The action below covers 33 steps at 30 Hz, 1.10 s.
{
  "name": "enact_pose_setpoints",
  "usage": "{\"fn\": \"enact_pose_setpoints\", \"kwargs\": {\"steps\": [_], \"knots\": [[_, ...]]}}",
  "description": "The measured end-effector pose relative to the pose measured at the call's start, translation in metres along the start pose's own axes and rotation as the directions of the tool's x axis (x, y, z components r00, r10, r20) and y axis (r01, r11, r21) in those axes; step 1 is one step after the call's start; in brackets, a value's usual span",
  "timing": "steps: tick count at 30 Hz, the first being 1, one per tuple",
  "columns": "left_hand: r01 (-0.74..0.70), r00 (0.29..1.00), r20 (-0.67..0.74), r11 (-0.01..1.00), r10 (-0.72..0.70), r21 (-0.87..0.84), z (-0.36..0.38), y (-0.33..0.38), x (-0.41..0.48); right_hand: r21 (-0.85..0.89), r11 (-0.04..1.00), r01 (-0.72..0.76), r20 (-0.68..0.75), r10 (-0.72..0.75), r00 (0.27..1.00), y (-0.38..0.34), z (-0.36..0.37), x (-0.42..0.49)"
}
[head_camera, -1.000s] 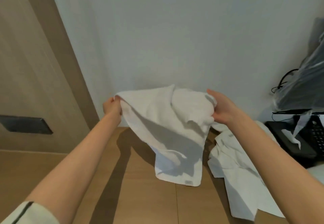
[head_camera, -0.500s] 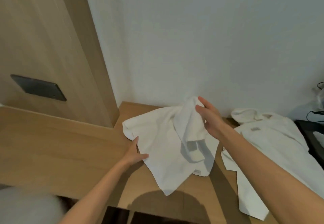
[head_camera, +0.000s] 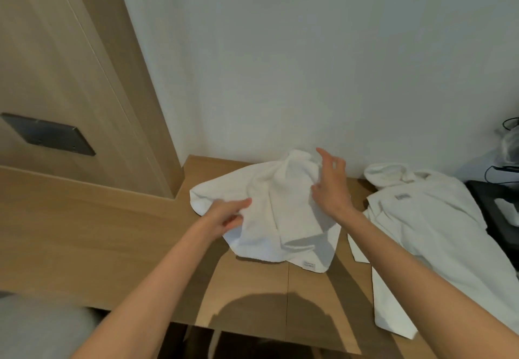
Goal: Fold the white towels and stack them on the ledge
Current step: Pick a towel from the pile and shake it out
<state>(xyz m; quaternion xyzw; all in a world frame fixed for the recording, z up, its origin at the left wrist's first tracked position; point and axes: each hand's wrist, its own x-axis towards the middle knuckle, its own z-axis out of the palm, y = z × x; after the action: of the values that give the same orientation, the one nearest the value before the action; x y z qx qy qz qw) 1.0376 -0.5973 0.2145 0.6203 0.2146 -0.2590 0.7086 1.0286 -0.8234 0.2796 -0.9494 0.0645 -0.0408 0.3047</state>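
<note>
Your left grip (head_camera: 227, 216) holds the white towel (head_camera: 280, 218) at its left edge. The thumb lies on top of the cloth and the fingers are curled under a fold. Your right grip (head_camera: 331, 184) is released. Its fingers are spread and loosely bent above the bunched far part of the towel, and only the thumb side touches the cloth.

The towel lies crumpled on the wooden ledge (head_camera: 112, 232), mostly between your two grips. A small label (head_camera: 309, 265) is at its near corner, on your side of the right grip. Just beyond the right grip, the bunched end rises close to the white wall (head_camera: 280, 63).

To the right of your right grip, apart from the first towel, a second white towel (head_camera: 421, 218) lies loosely spread on the same ledge. Further right is a black object (head_camera: 481, 198) which I cannot identify. To the left of your left grip stands a wooden panel (head_camera: 70, 63) with a dark plate (head_camera: 47, 134).
</note>
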Motion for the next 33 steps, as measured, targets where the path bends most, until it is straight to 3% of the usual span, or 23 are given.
{"fn": "enact_pose_setpoints", "kwargs": {"steps": [2, 3, 5, 7, 9, 14, 18, 20, 23, 25, 27, 29, 33], "knots": [[0.001, 1.0, 0.011, 0.999, 0.0, -0.044, 0.012, 0.024, 0.0, -0.303, 0.934, 0.188, -0.001, -0.197, 0.98, 0.0, -0.003, -0.005], [-0.003, 0.999, 0.033, 0.997, 0.006, -0.073, 0.019, 0.032, -0.002, -0.32, 0.901, 0.292, 0.04, -0.295, 0.955, 0.001, -0.002, -0.009], [0.022, 0.997, 0.077, 0.983, -0.008, -0.182, 0.031, 0.042, -0.007, -0.137, 0.924, 0.357, 0.212, -0.324, 0.922, 0.005, 0.003, -0.022], [0.08, 0.991, 0.13, 0.953, -0.043, -0.293, 0.04, 0.047, -0.014, 0.031, 0.967, 0.252, 0.435, -0.24, 0.868, 0.014, 0.013, -0.037], [0.149, 0.977, 0.201, 0.91, -0.075, -0.386, 0.049, 0.051, -0.021, 0.045, 0.984, 0.174, 0.513, -0.172, 0.841, 0.022, 0.021, -0.049], [0.284, 0.939, 0.315, 0.827, -0.138, -0.486, 0.064, 0.058, -0.032, 0.057, 0.998, -0.008, 0.204, -0.004, 0.979, 0.018, 0.036, -0.053], [0.211, 0.943, 0.332, 0.837, -0.038, -0.505, 0.065, 0.066, -0.033, 0.044, 0.998, 0.053, -0.028, -0.052, 0.998, 0.011, 0.04, -0.044], [0.063, 0.965, 0.257, 0.903, 0.053, -0.425, 0.062, 0.068, -0.033, 0.118, 0.988, 0.096, -0.096, -0.085, 0.992, 0.011, 0.035, -0.037], [-0.193, 0.977, 0.061, 0.967, 0.206, -0.166, 0.044, 0.056, -0.031, 0.275, 0.958, 0.083, -0.204, -0.026, 0.979, 0.008, 0.022, -0.023], [-0.24, 0.969, -0.057, 0.97, 0.242, 0.039, 0.027, 0.037, -0.028, 0.353, 0.933, 0.072, -0.303, 0.041, 0.952, 0.007, 0.012, -0.014], [-0.159, 0.97, -0.143, 0.956, 0.198, 0.245, 0.014, 0.011, -0.024, 0.345, 0.936, 0.064, -0.311, 0.05, 0.949, 0.009, 0.005, -0.006], [-0.027, 0.977, -0.183, 0.917, 0.108, 0.399, 0.006, -0.016, -0.024, 0.302, 0.952, 0.052, -0.222, 0.017, 0.975, 0.012, 0.002, -0.002], [0.235, 0.959, -0.214, 0.941, -0.184, 0.243, 0.005, -0.062, -0.025, 0.271, 0.961, -0.048, -0.018, 0.055, 0.998, 0.016, 0.008, 0.001]]}}
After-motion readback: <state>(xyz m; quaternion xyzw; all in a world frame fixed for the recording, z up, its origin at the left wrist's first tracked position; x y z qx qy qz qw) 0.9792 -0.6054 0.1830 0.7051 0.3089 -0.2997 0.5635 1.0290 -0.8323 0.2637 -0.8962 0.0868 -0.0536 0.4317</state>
